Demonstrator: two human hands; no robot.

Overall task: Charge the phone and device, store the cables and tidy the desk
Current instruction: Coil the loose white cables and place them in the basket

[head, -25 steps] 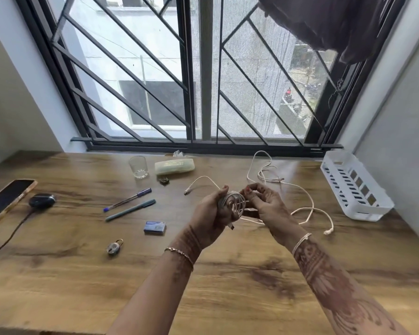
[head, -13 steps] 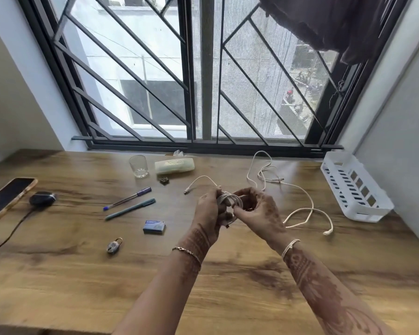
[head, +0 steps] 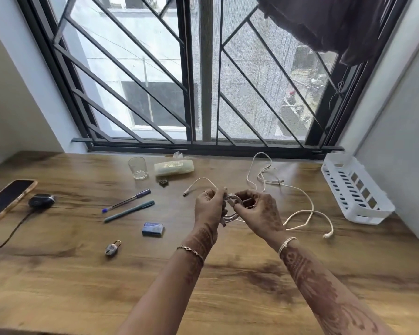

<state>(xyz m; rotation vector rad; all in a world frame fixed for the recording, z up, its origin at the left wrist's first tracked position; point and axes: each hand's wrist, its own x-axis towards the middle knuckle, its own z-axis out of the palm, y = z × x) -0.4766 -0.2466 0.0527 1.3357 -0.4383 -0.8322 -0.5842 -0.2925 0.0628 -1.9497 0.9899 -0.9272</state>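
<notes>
The white cable coil [head: 231,207] is held just above the tabletop [head: 240,286], caught between two grips: the left hand [head: 209,209] is curled round its left side, and the loops are pinched from the right by the right hand [head: 260,212]. The free tail [head: 198,182] is seen running up and away to the left, past the left knuckles. The white basket [head: 356,189] is set well off to the right, nearer the right hand, with a second loose cable [head: 300,213] sprawled between them.
</notes>
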